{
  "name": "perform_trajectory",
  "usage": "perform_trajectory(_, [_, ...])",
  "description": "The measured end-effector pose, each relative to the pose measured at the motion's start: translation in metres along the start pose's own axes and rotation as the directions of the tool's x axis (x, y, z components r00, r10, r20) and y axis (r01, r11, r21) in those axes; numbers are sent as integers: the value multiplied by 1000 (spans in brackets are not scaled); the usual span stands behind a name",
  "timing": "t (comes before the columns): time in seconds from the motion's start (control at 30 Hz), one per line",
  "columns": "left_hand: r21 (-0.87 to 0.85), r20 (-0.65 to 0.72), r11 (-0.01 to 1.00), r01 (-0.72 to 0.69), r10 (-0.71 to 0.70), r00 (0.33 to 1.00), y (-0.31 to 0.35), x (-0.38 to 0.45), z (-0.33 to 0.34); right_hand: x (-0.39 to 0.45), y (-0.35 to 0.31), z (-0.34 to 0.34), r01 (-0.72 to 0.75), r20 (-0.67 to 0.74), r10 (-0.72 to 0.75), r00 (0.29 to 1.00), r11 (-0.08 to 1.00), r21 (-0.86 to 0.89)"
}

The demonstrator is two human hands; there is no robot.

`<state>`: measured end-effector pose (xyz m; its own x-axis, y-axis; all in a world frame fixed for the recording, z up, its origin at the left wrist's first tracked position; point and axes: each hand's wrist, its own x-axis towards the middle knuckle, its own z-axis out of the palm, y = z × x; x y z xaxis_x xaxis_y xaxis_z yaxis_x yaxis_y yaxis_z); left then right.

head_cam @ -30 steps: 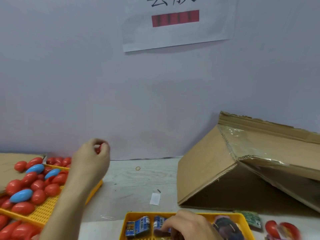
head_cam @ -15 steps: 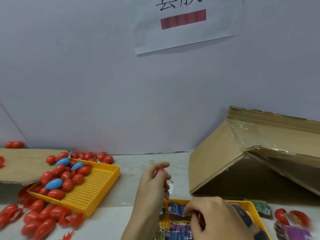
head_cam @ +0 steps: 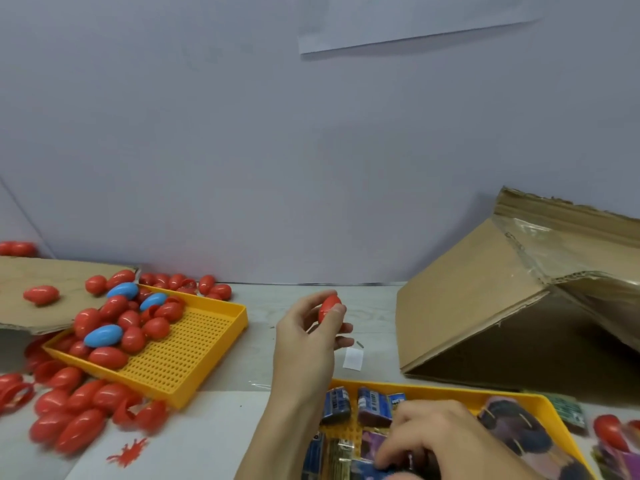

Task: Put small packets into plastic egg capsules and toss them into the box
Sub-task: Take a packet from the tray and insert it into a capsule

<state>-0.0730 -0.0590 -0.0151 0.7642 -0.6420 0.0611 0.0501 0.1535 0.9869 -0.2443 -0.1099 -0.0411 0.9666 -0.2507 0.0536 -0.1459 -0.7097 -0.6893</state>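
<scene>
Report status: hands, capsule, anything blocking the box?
Left hand pinches red capsule above table. Right hand down among packets in yellow tray. Path to box clear.

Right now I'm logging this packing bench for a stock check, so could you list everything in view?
Egg capsules: many, mostly red with three blue, heaped in the left tray and spilled around it.
Left tray: one, yellow, perforated, on the table's left.
Packet tray: one, yellow, front centre, holding blue and purple packets.
Cardboard box: one, brown, tipped on its side, right.
Cardboard sheet: one, brown, far left.
Paper slip: one, white, mid-table.
Wall sheet: one, white, on the wall.
Left hand: pinches one red capsule above the table.
Right hand: reaches among the packets; what it holds is unclear.
</scene>
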Motion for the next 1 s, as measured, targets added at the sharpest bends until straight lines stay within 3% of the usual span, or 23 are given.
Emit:
perform_trajectory(0.03, [-5,-1,1000,-4,4,1000,-1,1,-1,-2,-2,-3,51,-28,-50,998,999,7])
perform_trajectory(0.1, [-13,-7,1000,-9,9,1000,-1,3,-2,8,-5,-15,-21,-26,19,999,997,-79])
perform_trajectory(0.3, [-37,-11,999,-19,18,1000,-3,5,-3,7,-21,-14,-90,-219,77,973,995,-50])
perform_trajectory(0.63, [36,77,998,-43,40,996,-8,5,0,3,-25,-14,-208,-422,319,849,934,290])
perform_trajectory(0.73, [28,212,1000,-10,4,977,-4,1,1,2,-23,-13,-181,-480,365,798,904,387])
perform_trajectory(0.87, [185,530,981,-64,-45,847,5,-9,4,1,-24,-12,-101,-639,384,666,896,433])
perform_trajectory(0.93, [288,595,948,-133,-68,801,7,-12,7,0,-23,-12,-77,-722,384,576,904,419])
perform_trajectory(1.0, [317,615,931,-179,-59,786,9,-14,8,0,-22,-13,-52,-750,378,543,906,419])
